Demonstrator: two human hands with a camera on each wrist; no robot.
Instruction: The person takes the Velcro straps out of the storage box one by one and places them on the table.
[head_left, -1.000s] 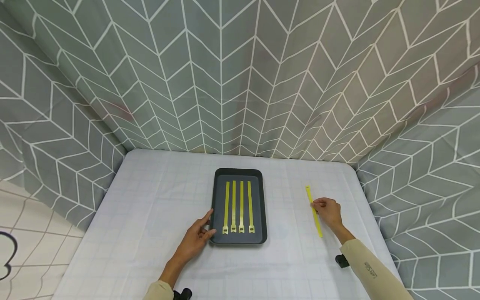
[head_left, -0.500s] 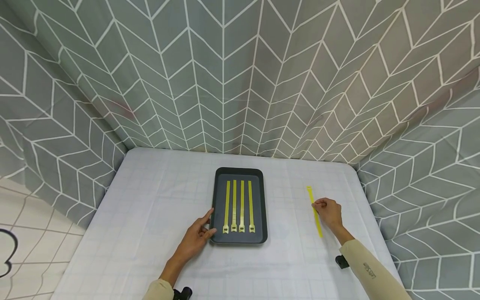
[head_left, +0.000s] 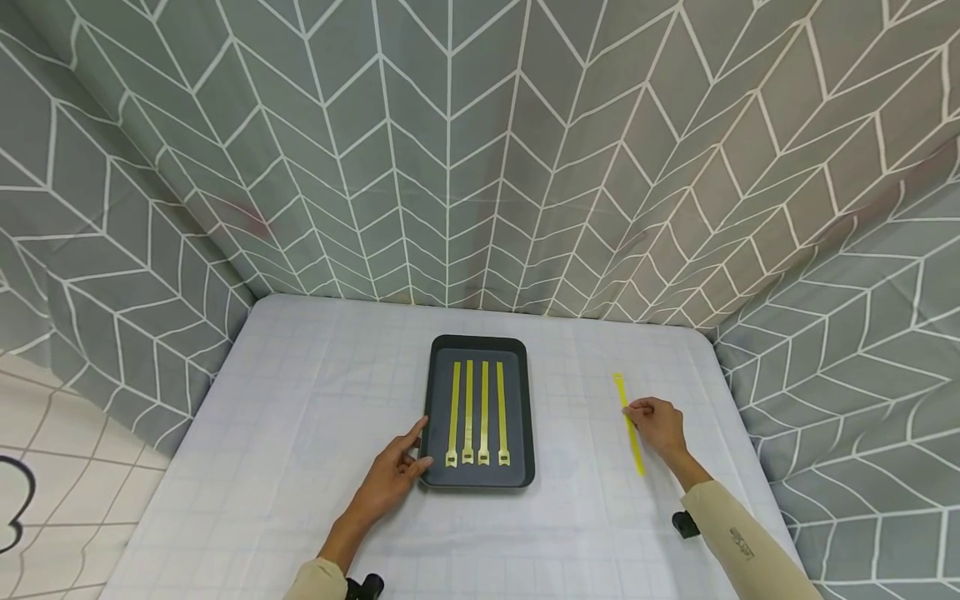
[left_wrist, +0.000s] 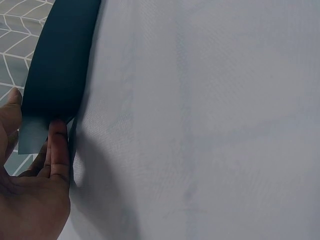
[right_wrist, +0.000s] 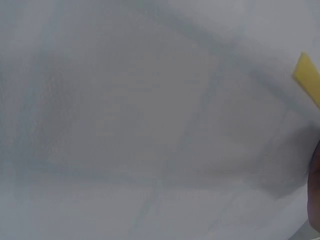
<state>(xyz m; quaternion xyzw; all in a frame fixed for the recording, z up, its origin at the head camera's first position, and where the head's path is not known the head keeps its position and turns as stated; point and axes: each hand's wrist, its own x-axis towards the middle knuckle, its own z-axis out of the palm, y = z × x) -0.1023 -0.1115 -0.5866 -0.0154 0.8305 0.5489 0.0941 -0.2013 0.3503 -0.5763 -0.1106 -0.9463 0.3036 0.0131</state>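
Observation:
A dark grey tray (head_left: 480,478) lies on the white-covered table, with several yellow cable straps (head_left: 483,408) side by side in it, slotted heads toward me. My left hand (head_left: 386,479) holds the tray's left edge near its front corner. In the left wrist view, the tray's outer wall (left_wrist: 60,65) stands between the thumb and the other fingers (left_wrist: 59,150). Off to the right, my right hand (head_left: 656,422) pinches another yellow cable strap (head_left: 636,450) near its middle, its head end pointing away from me. One strap end (right_wrist: 307,77) shows in the right wrist view.
White cloth (head_left: 315,375) covers the table. Grey curtains with white chevron lines (head_left: 480,167) hang behind it and on both sides. At the lower left is a light tiled floor (head_left: 67,500).
Both hands, the tray and the straps hold almost the same places. The view has shifted very slightly.

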